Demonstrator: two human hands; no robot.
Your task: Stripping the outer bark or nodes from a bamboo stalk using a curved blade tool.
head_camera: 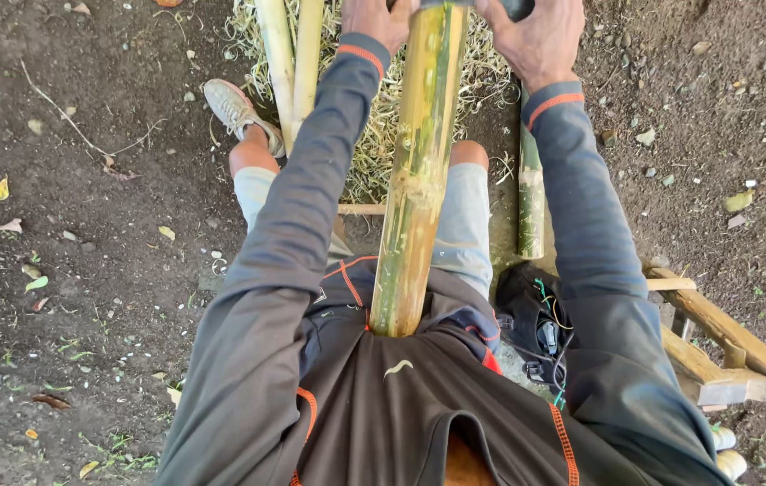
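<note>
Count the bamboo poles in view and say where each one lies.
4. One thick pole runs from the chest up between both hands; two pale poles lie on the shavings at upper left; one short piece lies beside the right forearm. Others may be hidden.

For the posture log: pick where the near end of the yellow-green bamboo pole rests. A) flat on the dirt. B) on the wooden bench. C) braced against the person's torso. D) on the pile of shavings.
C: the bamboo pole runs from both hands, left hand and right hand, down between the knees, and its near end presses into the dark shirt at the torso.
</note>
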